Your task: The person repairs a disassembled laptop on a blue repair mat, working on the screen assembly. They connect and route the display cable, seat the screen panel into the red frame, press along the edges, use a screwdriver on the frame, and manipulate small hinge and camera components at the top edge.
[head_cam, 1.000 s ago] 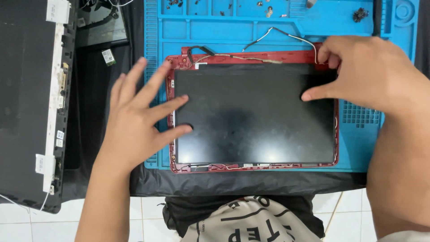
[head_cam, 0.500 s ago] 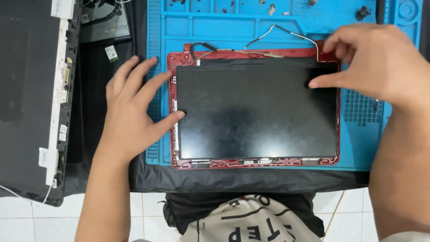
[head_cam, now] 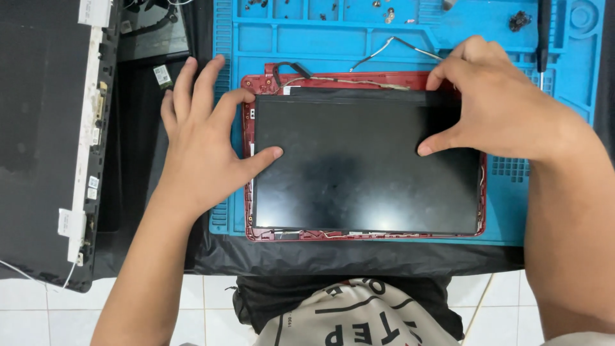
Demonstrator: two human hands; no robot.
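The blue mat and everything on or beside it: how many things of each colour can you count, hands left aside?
Blue: 1, the work mat
Red: 1, the lid frame around the screen
Black: 3, the screen panel, the laptop part at far left, the cloth under the mat
Green: 1, the small circuit card
Total: 6

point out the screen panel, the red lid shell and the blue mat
screen panel (head_cam: 365, 166), head view, middle of the dark glass.
red lid shell (head_cam: 359, 80), head view, top strip above the panel.
blue mat (head_cam: 333, 41), head view, upper tray section.
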